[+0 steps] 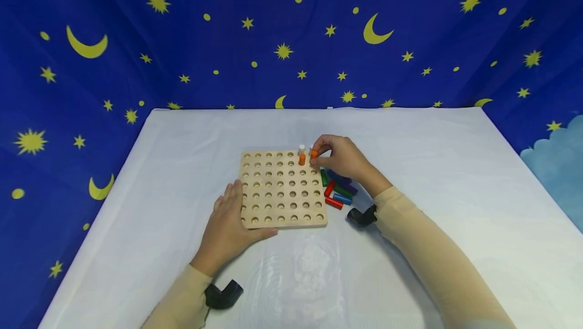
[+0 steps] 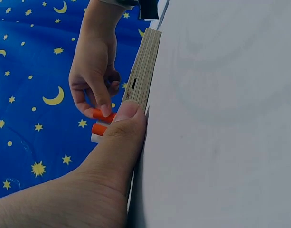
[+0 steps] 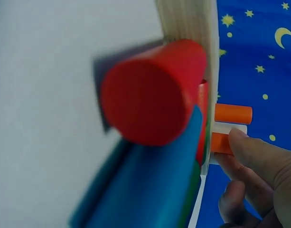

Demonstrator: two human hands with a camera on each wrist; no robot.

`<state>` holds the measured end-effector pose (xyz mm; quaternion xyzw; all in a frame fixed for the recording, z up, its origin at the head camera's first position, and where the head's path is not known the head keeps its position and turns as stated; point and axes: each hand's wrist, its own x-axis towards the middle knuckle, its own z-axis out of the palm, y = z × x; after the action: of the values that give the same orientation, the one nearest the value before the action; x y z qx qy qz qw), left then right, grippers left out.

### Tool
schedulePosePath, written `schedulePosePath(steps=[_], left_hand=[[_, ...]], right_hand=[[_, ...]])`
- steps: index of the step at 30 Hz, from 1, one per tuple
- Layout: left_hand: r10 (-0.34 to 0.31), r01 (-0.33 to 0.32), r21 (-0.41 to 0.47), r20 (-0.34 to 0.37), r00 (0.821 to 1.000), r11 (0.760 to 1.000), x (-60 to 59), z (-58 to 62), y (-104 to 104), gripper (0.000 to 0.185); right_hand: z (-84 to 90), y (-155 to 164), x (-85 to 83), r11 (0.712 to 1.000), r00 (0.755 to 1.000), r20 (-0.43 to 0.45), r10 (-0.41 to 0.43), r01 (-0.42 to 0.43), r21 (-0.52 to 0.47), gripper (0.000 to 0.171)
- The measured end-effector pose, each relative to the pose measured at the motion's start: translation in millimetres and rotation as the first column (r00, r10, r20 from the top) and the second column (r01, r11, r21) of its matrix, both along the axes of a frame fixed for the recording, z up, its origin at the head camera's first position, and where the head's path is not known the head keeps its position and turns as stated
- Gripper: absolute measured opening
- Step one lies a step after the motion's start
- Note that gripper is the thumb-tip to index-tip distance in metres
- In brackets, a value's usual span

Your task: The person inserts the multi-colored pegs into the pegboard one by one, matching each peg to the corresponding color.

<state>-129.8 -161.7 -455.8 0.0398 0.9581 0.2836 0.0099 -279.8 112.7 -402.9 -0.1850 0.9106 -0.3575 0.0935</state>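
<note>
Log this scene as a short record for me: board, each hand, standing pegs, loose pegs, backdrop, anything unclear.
Wooden board: pale, with rows of round holes, on a white table
Left hand: rests against the board's left and near edges
Right hand: pinches an orange peg at the board's far right
Standing pegs: two white pegs along the far edge; another orange peg in front of the left one
Loose pegs: include red, blue and green, beside the board's right side
Backdrop: blue cloth, yellow moons and stars
Unclear: whether the pinched peg is fully seated
</note>
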Motion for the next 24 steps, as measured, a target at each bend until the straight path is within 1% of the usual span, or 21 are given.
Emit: schedulePosePath(steps=[5, 9, 14, 16, 18, 21, 24], left_hand=[[-0.007, 0.007, -0.005, 0.004, 1.0, 1.0, -0.9, 1.7, 0.6, 0.144], [-0.005, 0.005, -0.006, 0.012, 1.0, 1.0, -0.3, 2.2, 0.3, 0.144], [-0.003, 0.003, -0.004, 0.017, 1.0, 1.0, 0.4, 1.6, 0.3, 0.144], [-0.004, 0.004, -0.004, 0.012, 1.0, 1.0, 0.2, 1.5, 0.3, 0.143], [-0.004, 0.004, -0.003, 0.009, 1.0, 1.0, -0.1, 1.6, 0.3, 0.143], [-0.006, 0.006, -0.001, 0.01, 1.0, 1.0, -0.5, 2.0, 0.4, 0.143], [-0.008, 0.008, 0.001, 0.016, 1.0, 1.0, -0.6, 2.1, 0.0, 0.143]], right_hand=[[-0.5, -0.6, -0.2, 0.998, 0.999, -0.028, 0.018, -0.017, 0.052, 0.018], [-1.0, 0.3, -0.3, 0.997, 0.999, -0.043, 0.018, -0.015, 0.078, 0.019], [2.9, 9.6, 2.9, 0.996, 0.999, -0.052, 0.006, -0.002, 0.09, 0.029], [6.5, 18.0, 5.2, 0.996, 0.998, -0.058, 0.003, 0.003, 0.094, 0.034], [10.0, 29.8, 7.8, 0.994, 0.998, -0.061, -0.006, 0.013, 0.109, 0.034], [13.5, 51.6, 11.9, 0.986, 0.998, -0.061, -0.017, 0.027, 0.167, 0.033], [13.5, 73.2, 16.4, 0.97, 0.998, -0.06, -0.013, 0.027, 0.241, 0.032]])
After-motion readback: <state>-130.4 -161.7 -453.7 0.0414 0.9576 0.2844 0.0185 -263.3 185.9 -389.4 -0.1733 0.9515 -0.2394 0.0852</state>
